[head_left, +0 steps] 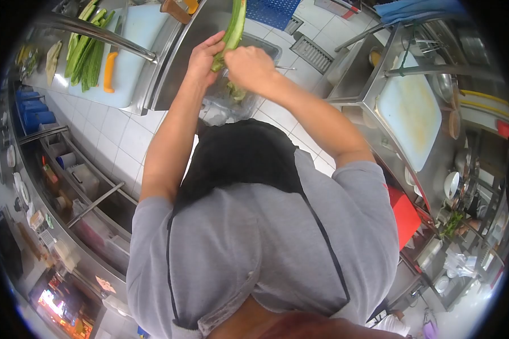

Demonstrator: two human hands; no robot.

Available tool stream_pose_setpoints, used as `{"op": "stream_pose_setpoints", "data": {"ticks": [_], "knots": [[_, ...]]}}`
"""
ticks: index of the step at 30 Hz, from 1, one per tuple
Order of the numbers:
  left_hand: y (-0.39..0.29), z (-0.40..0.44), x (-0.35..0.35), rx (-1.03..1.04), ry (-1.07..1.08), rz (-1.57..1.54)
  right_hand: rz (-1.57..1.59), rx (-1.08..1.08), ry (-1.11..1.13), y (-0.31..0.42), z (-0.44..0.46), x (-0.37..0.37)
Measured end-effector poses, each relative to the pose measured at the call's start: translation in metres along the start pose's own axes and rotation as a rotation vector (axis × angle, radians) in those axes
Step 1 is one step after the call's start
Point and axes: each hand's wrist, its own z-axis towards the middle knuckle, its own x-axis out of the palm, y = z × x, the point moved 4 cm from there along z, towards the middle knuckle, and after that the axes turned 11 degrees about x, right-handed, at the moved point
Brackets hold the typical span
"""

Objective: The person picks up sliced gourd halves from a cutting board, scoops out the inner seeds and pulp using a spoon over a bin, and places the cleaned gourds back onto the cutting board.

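A long green vegetable piece with a pale cut face is held at the top centre. My left hand supports it from the left, fingers round its lower part. My right hand is closed against its right side; whatever lies inside the fist is hidden. Beneath both hands stands a clear plastic container with pale green scraps in it. On the counter at the upper left, several green vegetable strips lie beside an orange-handled knife on a pale cutting board.
A steel counter edges the left side, with a metal bar over it. At the right, another cutting board lies on a steel counter. A floor drain and a red box are also visible.
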Motion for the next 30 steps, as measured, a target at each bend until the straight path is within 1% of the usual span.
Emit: {"op": "stream_pose_setpoints", "data": {"ticks": [2,5,7,8,11,12,13,14,15,16,19,20,23,24,25,27,30], "knots": [[-0.008,0.003,0.001,0.032,0.009,0.005,-0.011,0.039,0.032,-0.005,0.001,-0.010],[-0.007,0.003,0.005,0.029,0.018,0.005,-0.022,0.008,-0.045,-0.006,0.003,-0.006],[-0.004,0.004,0.006,0.010,0.028,-0.012,-0.081,-0.077,-0.076,0.005,-0.007,0.004],[-0.005,-0.001,0.000,-0.033,0.016,0.064,-0.071,-0.150,-0.097,0.013,-0.018,0.005],[-0.004,-0.010,-0.001,-0.058,0.067,-0.032,-0.064,-0.143,-0.097,0.010,-0.026,-0.005],[-0.002,-0.008,-0.007,-0.024,0.062,-0.093,-0.079,-0.076,-0.055,-0.002,-0.016,-0.012],[-0.003,-0.011,-0.004,-0.027,0.077,-0.108,0.022,0.080,-0.019,-0.021,-0.002,-0.018],[-0.006,-0.019,-0.001,-0.031,0.091,-0.121,-0.004,0.183,-0.008,-0.035,0.013,-0.025],[-0.010,-0.025,0.003,-0.032,0.108,-0.131,0.003,0.196,-0.117,-0.052,0.029,-0.023],[-0.010,-0.029,0.005,-0.042,0.140,-0.135,-0.037,0.204,-0.090,-0.057,0.039,-0.030],[-0.007,-0.033,0.015,-0.044,0.198,-0.103,-0.001,0.251,-0.092,-0.056,0.063,-0.032],[-0.008,-0.034,0.017,-0.040,0.184,-0.071,0.014,0.264,-0.095,-0.054,0.065,-0.030],[-0.014,-0.027,0.013,-0.004,0.056,-0.081,-0.015,0.152,0.082,-0.024,0.035,-0.030],[-0.018,-0.024,0.009,0.005,0.032,-0.076,0.001,0.173,0.089,-0.015,0.028,-0.019],[-0.019,-0.021,0.007,0.008,0.029,-0.061,-0.052,0.065,0.078,-0.004,0.019,-0.012],[-0.020,-0.021,0.006,-0.006,0.027,-0.023,0.047,0.123,0.091,-0.005,0.020,-0.019],[-0.021,-0.012,0.009,0.006,0.022,-0.022,0.028,0.160,0.016,-0.006,0.028,-0.019]]}}
